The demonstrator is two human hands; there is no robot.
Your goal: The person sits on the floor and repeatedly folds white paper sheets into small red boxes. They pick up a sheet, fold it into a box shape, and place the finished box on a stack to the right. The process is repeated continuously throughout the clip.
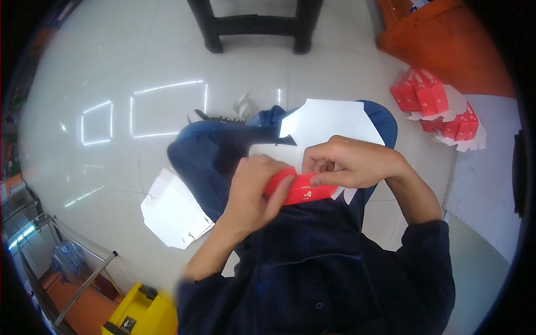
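Note:
A red cardboard box [308, 193], partly folded, with white flaps at its right end, is held over my lap between both hands. My left hand [252, 188] is closed around its left end, thumb on the near red face. Pinching its upper right edge, my right hand [353, 163] has the thumb on the red side and its other fingers curled, partly hidden. Beyond the hands, a flat white cardboard blank [330, 121] lies across my thighs. By my left knee is a stack of white cardboard blanks [173, 211].
Several folded red boxes [425, 94] are heaped on the right, beside a pale panel [486, 178] and an orange bin-like piece [446, 42]. Ahead stand black stool legs [254, 25]. A metal rack [86, 285] and a yellow object [139, 315] are at lower left.

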